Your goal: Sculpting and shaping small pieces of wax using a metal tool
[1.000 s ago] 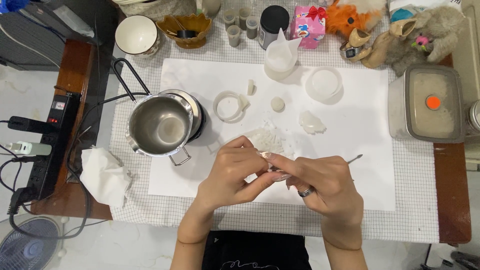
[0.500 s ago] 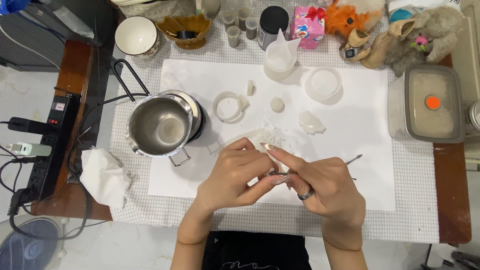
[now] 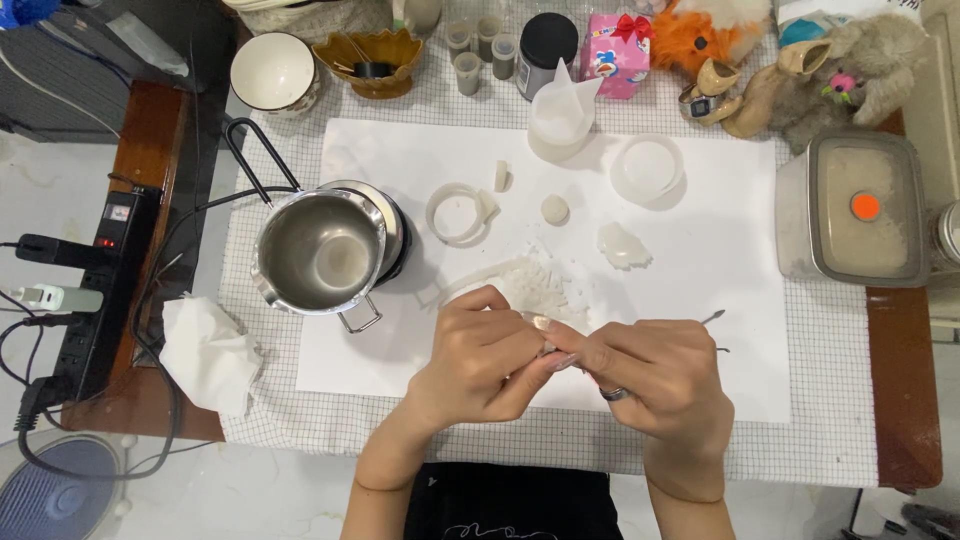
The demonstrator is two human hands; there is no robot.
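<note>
**Two hands pinch a small white piece over the paper**

The left hand (image 3: 478,352) and right hand (image 3: 650,372) meet fingertip to fingertip above a white paper sheet (image 3: 700,330) on the worktop (image 3: 830,440). Both are closed narrow around a small white piece (image 3: 545,335), mostly hidden by the fingers; what it is cannot be told. The right hand wears a ring (image 3: 614,394), and thin metal tips (image 3: 712,318) stick out past its far side.

Just beyond the fingers lies a heap of white shavings (image 3: 525,282), partly covered by the left hand. Left of it stands a steel pot (image 3: 320,252) on a black burner (image 3: 400,240), close to the left hand. Farther back on the paper lie a white ring (image 3: 457,213), a small round lump (image 3: 554,209), a crumpled white bit (image 3: 622,245), a clear round mould (image 3: 648,168) and a plastic jug (image 3: 562,112).

A crumpled tissue (image 3: 205,352) sits at the left edge. A lidded box (image 3: 860,208) stands to the right, soft toys (image 3: 800,60) and a white bowl (image 3: 272,72) along the back, and a power strip (image 3: 95,290) off the left side.
</note>
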